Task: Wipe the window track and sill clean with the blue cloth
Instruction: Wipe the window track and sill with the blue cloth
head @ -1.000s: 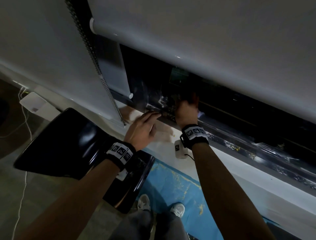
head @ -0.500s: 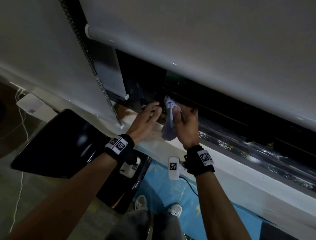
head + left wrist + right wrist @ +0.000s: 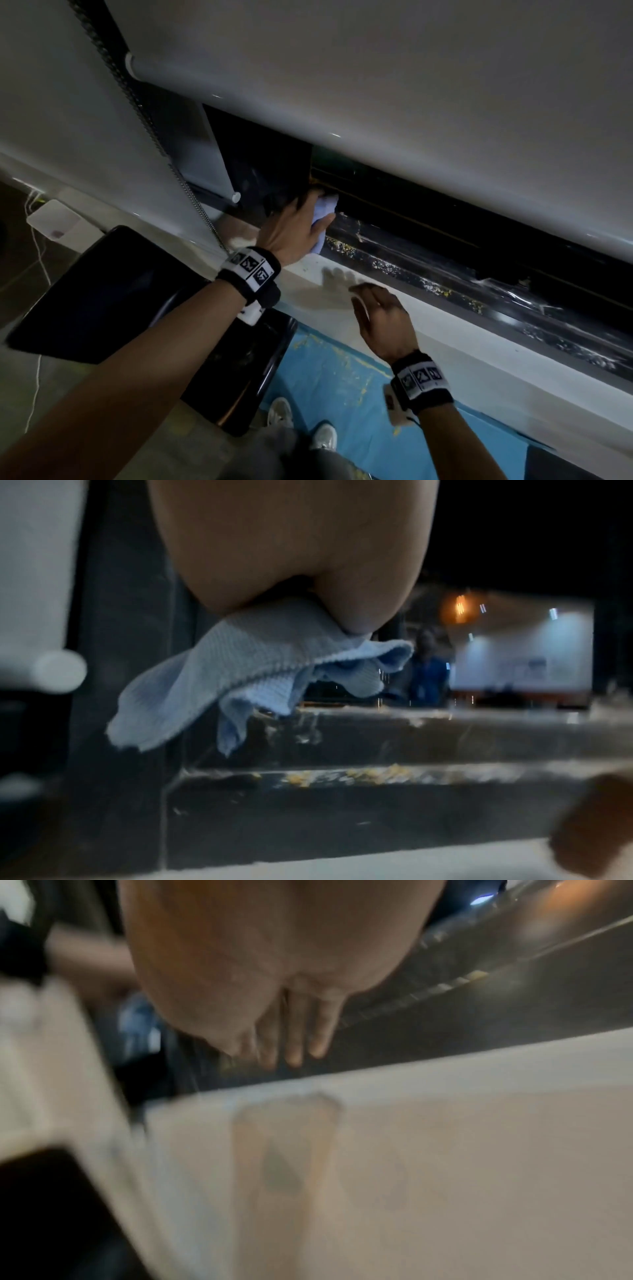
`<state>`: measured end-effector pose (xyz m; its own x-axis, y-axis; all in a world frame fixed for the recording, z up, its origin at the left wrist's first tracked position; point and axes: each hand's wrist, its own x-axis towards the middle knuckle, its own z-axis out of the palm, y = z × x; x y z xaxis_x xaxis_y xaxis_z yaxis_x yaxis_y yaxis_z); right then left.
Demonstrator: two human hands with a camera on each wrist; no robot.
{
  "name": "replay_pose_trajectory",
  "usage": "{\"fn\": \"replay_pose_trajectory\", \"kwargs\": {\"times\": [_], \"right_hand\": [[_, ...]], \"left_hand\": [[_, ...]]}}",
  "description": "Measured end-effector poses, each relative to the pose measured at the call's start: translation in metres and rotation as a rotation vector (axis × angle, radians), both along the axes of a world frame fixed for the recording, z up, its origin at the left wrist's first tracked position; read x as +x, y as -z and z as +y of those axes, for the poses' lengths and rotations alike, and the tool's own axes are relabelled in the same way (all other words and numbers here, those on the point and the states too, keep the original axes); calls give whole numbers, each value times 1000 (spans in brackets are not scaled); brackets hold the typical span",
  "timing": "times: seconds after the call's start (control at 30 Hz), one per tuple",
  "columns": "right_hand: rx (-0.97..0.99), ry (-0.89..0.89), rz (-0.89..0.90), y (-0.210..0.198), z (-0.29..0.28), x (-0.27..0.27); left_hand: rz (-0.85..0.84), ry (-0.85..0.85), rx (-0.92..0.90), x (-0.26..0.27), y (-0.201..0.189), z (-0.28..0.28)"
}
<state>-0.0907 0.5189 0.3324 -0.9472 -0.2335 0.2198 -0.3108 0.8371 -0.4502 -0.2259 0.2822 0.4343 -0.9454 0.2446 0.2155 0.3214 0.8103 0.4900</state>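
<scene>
My left hand (image 3: 308, 221) grips the crumpled blue cloth (image 3: 324, 211) at the left end of the dark window track (image 3: 445, 274). In the left wrist view the cloth (image 3: 253, 669) hangs from my curled fingers just above the track (image 3: 377, 799), where yellowish crumbs lie along a rail. The cloth's lowest corner is near the upper rail; contact is unclear. My right hand (image 3: 368, 296) hovers over the white sill (image 3: 479, 346) with its fingers (image 3: 294, 1045) straight and holding nothing.
A lowered roller blind (image 3: 376, 85) overhangs the track, and its bead chain (image 3: 150, 137) hangs at the left. A glossy black chair (image 3: 102, 291) stands below the sill. Blue sheeting (image 3: 335, 377) covers the floor by my shoes. A white box (image 3: 58, 222) with cables lies far left.
The cloth passed from my right hand to my left. My left hand carried it up to the track's left end. My right hand drew back and down over the sill.
</scene>
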Motion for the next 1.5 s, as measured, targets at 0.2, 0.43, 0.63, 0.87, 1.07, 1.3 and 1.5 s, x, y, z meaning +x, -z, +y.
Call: {"fn": "replay_pose_trajectory", "kwargs": {"times": [0.2,0.43,0.63,0.87,1.07,1.3,1.5], "right_hand": [[290,-290,12,59,79,-1],[408,-363,108,78,90,-14],[455,-436,37,77,96,-19],[461,-501,16,70,103,-25],[418,-462,75,72,100,-24],[450,-451,85,75,100,-24],[435,-441,87,74,98,-24]], "left_hand": [[200,103,-287,-37,24,20],[286,-26,-347,-49,57,40],[341,-61,-383,-34,76,45],[335,-74,-384,-41,62,57],[292,-30,-323,-38,67,51],[295,-140,-279,-25,63,59],[274,52,-481,-64,67,36]]}}
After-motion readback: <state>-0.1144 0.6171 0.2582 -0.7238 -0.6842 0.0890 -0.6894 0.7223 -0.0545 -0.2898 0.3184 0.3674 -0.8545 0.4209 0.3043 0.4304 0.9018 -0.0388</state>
